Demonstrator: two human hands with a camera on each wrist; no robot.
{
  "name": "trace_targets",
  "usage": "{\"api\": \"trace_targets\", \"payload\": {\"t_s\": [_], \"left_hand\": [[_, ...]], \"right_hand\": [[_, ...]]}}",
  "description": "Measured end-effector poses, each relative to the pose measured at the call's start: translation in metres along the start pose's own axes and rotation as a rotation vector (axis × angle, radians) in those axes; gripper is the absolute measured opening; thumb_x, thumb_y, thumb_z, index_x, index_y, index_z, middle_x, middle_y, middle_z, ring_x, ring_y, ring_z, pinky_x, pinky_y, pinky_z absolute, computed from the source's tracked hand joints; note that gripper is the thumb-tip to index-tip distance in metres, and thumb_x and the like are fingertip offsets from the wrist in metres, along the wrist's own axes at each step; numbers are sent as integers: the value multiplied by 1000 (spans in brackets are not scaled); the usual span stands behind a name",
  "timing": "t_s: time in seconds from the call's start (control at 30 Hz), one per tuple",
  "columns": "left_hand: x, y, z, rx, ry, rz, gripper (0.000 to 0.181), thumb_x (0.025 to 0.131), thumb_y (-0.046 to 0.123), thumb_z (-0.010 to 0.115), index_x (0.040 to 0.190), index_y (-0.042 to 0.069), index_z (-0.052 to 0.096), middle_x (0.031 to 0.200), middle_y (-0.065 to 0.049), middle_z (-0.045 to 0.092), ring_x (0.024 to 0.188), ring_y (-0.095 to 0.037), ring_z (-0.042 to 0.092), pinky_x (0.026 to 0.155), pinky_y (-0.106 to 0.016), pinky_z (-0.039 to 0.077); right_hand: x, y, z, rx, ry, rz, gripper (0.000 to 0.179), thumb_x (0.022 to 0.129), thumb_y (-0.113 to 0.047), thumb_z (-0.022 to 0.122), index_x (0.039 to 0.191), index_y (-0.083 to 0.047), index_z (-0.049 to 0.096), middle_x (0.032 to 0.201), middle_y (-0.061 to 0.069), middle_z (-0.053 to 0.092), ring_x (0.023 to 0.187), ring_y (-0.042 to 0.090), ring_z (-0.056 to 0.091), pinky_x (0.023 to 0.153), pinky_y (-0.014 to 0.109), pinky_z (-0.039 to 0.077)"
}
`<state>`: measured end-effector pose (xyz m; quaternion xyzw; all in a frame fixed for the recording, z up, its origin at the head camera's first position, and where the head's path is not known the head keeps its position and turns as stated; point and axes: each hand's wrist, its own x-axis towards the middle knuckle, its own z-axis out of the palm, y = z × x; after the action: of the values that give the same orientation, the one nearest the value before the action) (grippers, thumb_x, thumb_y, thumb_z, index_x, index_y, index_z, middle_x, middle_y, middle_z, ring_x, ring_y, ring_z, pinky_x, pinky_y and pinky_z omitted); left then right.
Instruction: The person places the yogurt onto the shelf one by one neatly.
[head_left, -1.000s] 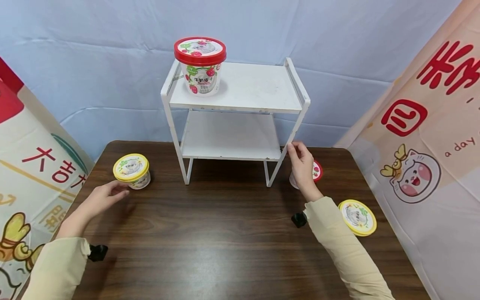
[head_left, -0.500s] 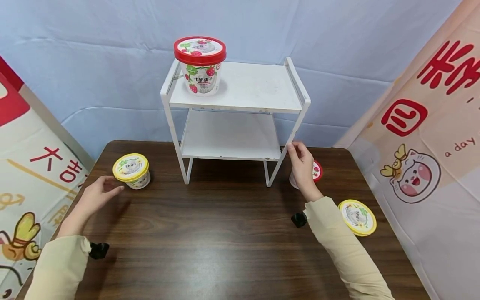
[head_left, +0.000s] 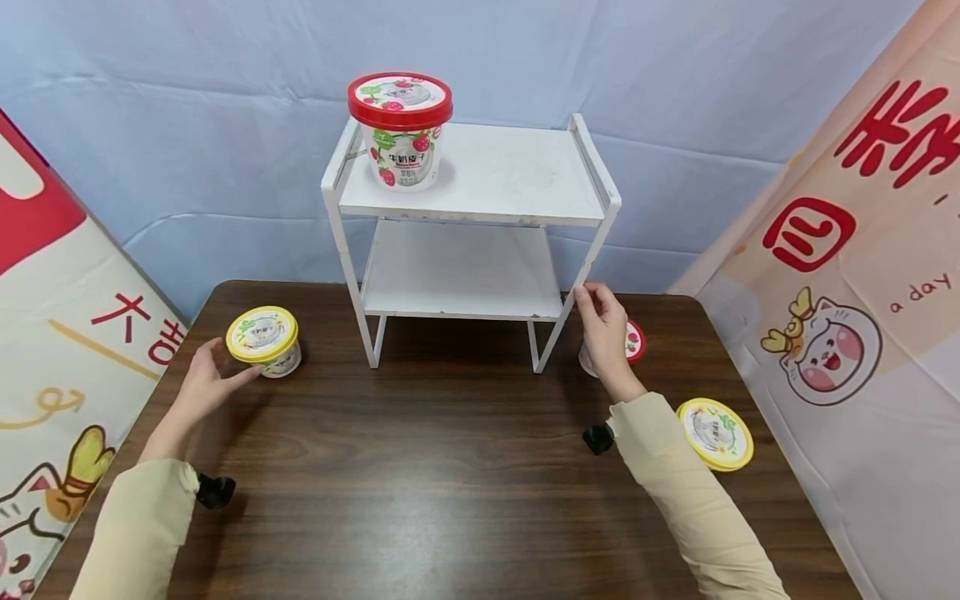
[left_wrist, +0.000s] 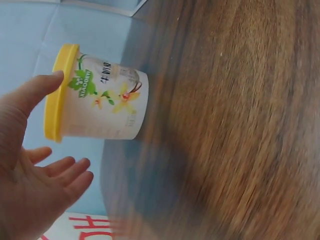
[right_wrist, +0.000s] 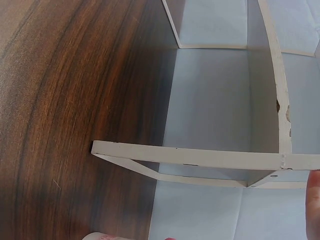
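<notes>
Brown table (head_left: 420,483) bearing tubs (head_left: 262,335), white shelf (head_left: 517,171), red-lidded tub (head_left: 405,150) on shelf

On the table (head_left: 420,467): 1 rack (head_left: 465,271), top tub (head_left: 402,137) on its left end; left tub (head_left: 266,335) leftward; back tub (head_left: 634,342), front tub (head_left: 716,434) rightward.

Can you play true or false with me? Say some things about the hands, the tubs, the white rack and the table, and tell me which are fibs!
1. The right hand grips the white rack. True.
2. The left hand is close to a yellow-lidded tub on the brown table. True.
3. That tub is lying on its side. False: it stands upright.
4. A red-lidded tub stands on the top shelf. True.
5. It is at the shelf's right end. False: it is at the left end.
6. The table is green. False: it is brown.
</notes>
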<state>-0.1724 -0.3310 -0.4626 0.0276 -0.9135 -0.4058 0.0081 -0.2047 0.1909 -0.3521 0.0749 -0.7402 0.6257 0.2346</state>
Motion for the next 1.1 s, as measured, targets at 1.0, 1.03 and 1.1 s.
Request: {"api": "trace_targets", "payload": {"t_s": [1.0,1.03,1.1], "left_hand": [[21,-7,30,-349,86,-120,99,82,24,68,142,0,-7,141,-27,6,129,-42,13,107,-52,14],[22,-7,31,-354,97,-108,97,82,23,68,142,1,-4,141,-25,8,128,-41,15,106,-53,14],[25,-9,33,-370,125,-69,90,81,20,70,142,1,7,138,-21,18,126,-34,22,106,-50,17]], "right_hand": [[-1,-2,0,0,-11,-4,20,91,1,49,94,20,54,80,10,57,72,11,56,70,14,47],[-1,-2,0,0,-12,-3,20,91,1,49,94,20,53,81,13,57,72,12,56,70,14,47],[-1,-1,0,-2,-13,-1,20,91,1,49,94,20,53,82,17,56,72,12,56,70,14,47]]}}
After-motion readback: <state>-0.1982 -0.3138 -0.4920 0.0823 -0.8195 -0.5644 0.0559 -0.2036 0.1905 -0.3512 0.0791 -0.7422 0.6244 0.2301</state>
